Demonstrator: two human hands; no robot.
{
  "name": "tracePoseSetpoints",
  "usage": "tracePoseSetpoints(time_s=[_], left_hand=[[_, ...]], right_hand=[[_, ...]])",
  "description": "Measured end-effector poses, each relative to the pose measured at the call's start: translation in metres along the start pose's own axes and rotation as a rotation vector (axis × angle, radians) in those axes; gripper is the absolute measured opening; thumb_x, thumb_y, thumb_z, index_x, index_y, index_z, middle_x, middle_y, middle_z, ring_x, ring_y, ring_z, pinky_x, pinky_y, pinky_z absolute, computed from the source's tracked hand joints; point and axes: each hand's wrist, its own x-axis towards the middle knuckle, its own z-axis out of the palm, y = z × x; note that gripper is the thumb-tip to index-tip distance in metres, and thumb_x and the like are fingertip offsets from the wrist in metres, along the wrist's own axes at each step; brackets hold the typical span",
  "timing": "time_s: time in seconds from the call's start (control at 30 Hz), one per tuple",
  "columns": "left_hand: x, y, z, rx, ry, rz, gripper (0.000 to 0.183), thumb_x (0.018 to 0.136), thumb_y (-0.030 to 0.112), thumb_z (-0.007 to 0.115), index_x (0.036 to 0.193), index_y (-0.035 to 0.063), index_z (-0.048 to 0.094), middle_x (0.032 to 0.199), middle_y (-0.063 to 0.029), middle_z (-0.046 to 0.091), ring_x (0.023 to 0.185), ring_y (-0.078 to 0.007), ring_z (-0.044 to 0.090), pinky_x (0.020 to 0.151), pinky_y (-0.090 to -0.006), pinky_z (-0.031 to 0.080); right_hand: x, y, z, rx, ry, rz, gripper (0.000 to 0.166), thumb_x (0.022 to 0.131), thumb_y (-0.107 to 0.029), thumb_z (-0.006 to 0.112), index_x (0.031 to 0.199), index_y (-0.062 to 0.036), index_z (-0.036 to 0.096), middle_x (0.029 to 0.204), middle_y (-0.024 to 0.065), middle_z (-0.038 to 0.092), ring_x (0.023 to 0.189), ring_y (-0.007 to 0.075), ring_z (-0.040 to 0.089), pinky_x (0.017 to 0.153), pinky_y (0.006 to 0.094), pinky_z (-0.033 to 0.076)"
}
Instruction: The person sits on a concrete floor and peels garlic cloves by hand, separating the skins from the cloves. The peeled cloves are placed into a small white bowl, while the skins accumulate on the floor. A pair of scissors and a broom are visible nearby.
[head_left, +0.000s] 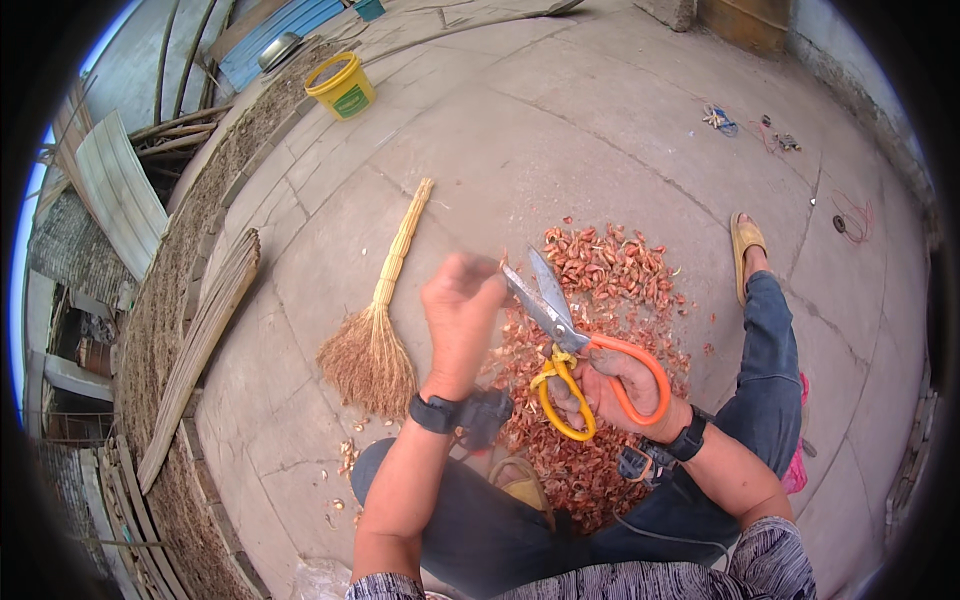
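My right hand (607, 390) grips large scissors (559, 326) with one orange and one yellow handle loop, and yellow wrapping near the pivot. The scissors' blades are spread and point up and left. My left hand (465, 300) is blurred, its fingers pinched together beside the lower blade's tip. A small reddish piece (504, 260) pokes out at those fingers; most of it is hidden. Past the scissors lies a pile of small reddish bulbs (611, 262), seemingly shallots. A larger heap of reddish bulbs and dry skins (581, 472) spreads below my hands, between my legs.
A straw hand broom (382, 322) lies left of the heap. Pale cloves (349, 456) are scattered near my left knee. Farther left are a weathered plank (202, 352) and a soil strip. A yellow bucket (341, 86) stands beyond. Wire bits (855, 219) lie at right.
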Motion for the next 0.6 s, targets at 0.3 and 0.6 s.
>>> tracePoseSetpoints(time_s=[0.3, 0.6], left_hand=[[-0.014, -0.001, 0.005, -0.199, -0.120, -0.188, 0.008, 0.083, -0.002, 0.059, 0.091, -0.0017, 0.057, 0.085, -0.0107, 0.065, 0.070, -0.0145, 0.063, 0.063, -0.0284, 0.054], [-0.008, 0.004, 0.007, -0.366, -0.123, -0.233, 0.009, 0.083, 0.001, 0.058, 0.092, -0.0014, 0.059, 0.086, -0.0083, 0.062, 0.071, -0.0159, 0.062, 0.065, -0.0293, 0.054]], right_hand=[[0.016, -0.039, -0.005, -0.435, 0.472, -0.126, 0.039, 0.095, -0.037, 0.050, 0.114, -0.0027, 0.049, 0.087, 0.0092, 0.057, 0.073, 0.0191, 0.056, 0.067, 0.0326, 0.049], [0.025, 0.083, -0.099, -1.623, 0.585, 0.511, 0.052, 0.078, -0.027, 0.067, 0.120, -0.0010, 0.051, 0.099, 0.0237, 0.062, 0.097, 0.0408, 0.061, 0.083, 0.0464, 0.049]])
